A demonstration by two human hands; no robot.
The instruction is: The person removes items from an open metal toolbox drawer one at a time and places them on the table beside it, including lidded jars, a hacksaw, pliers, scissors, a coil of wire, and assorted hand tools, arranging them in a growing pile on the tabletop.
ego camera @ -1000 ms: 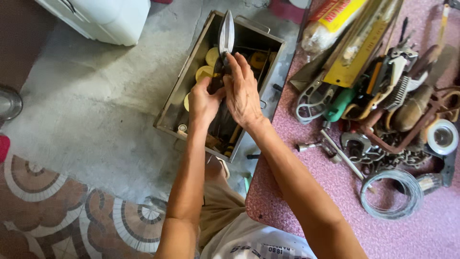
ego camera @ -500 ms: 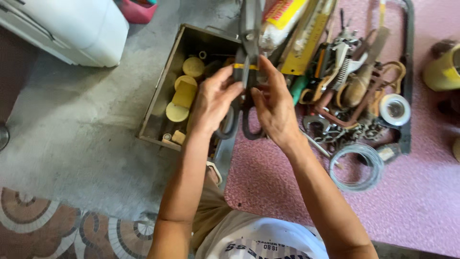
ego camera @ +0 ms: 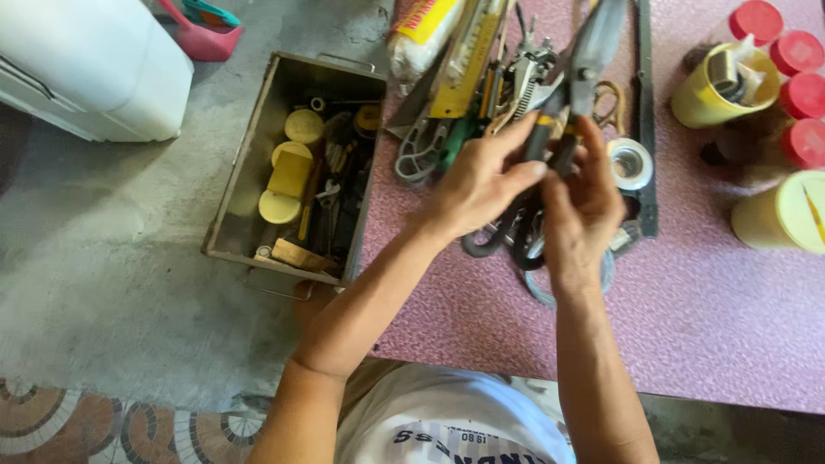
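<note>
**Both hands hold the metal shears above the table**

The left hand (ego camera: 477, 180) and the right hand (ego camera: 584, 202) are both closed around the metal shears (ego camera: 567, 94). The fingers grip the dark handles near the yellow band; the handle loops hang below the hands and the grey blades, closed together, point away from the person. The shears are in the air, over the pink table (ego camera: 713, 326), and they touch nothing else that I can see.

As I judge it, the shears are out of the box and over the table, but they are not yet put down anywhere.

Just beyond the hands lies a pile of tools (ego camera: 464, 103), with a roll of tape (ego camera: 632, 163) beside the right hand and a coil of wire partly hidden under it. To the left of the left hand, on the concrete floor, stands an open metal toolbox (ego camera: 249, 172); it contains yellow round discs (ego camera: 279, 206), a wrench and other small parts. To the right of the right hand stand yellow jars (ego camera: 778, 215), some with red lids (ego camera: 799, 51); one open jar (ego camera: 709, 99) holds some small items that I cannot identify.
</note>
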